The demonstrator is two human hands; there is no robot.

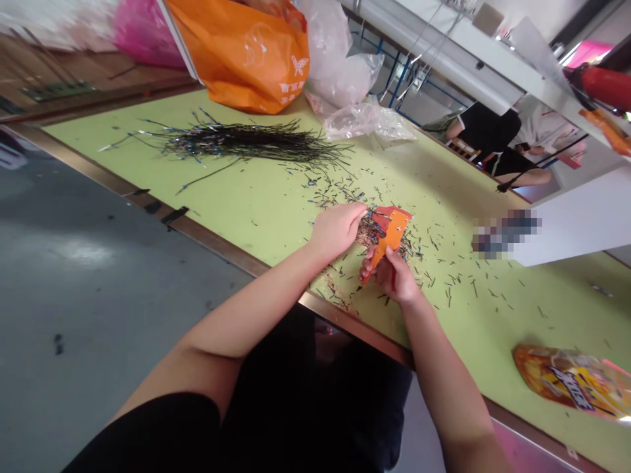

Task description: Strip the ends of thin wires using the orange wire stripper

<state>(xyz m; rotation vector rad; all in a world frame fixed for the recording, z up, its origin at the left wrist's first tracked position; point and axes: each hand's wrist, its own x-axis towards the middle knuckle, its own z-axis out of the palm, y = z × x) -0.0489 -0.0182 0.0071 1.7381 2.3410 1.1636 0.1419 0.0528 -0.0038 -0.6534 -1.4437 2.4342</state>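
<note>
From my remote seat I take the orange hand tool (pixel 396 228) as my landmark; it is tilted over the worktop (pixel 246 207), its handles clasped in my right grip (pixel 392 272), which wraps them just below the head with the thumb on top. My left grip (pixel 340 228), just left of the tool's head, pinches a few dark wires (pixel 375 209), whose ends reach from my fingertips to the head; I cannot tell whether they sit between its jaws. Copper-coloured strands (pixel 365 233) lie beneath the tool, and dark clippings (pixel 448 292) scatter around it. Beyond it to the left lies a wire bundle (pixel 251 141), with an orange bag (pixel 241 56) behind; a bottle (pixel 566 381) lies well to its right, nearer me.
</note>
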